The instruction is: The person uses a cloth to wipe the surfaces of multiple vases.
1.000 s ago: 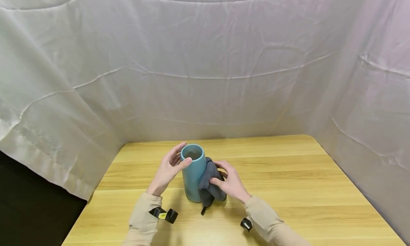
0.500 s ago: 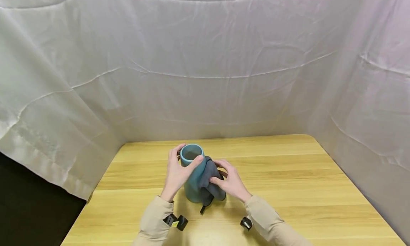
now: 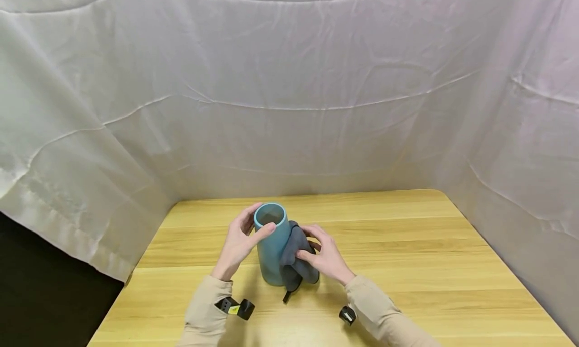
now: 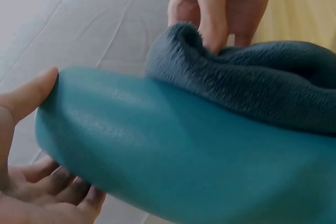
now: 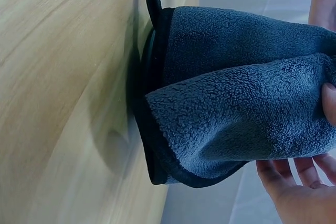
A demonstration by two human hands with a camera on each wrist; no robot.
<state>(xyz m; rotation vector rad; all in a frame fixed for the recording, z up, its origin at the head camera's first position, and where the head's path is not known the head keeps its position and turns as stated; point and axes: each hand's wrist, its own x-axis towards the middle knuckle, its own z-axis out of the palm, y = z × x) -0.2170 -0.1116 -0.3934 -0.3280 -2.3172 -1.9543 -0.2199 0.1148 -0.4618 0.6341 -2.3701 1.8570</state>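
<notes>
A tall teal vase (image 3: 270,256) stands upright on the wooden table (image 3: 407,246), near its middle. My left hand (image 3: 242,236) holds it near the rim, with the thumb on the near side and the fingers curled behind. My right hand (image 3: 324,256) pinches a dark grey fleece cloth (image 3: 296,254) and presses it against the vase's right side. The left wrist view shows the vase (image 4: 184,150) up close, with the cloth (image 4: 252,85) draped over it and my right hand's fingers (image 4: 220,3) on the cloth. In the right wrist view the cloth (image 5: 236,93) hangs bunched down to the tabletop.
White fabric (image 3: 289,96) hangs as a backdrop behind the table and along both sides. The table's left edge (image 3: 135,261) drops off to a dark floor. A black strap with a small device sits on each sleeve (image 3: 235,307).
Half a second ago my left hand was wrapped further round the vase. It has since drawn back left, to about its pose a second ago. The right hand and cloth stayed put.
</notes>
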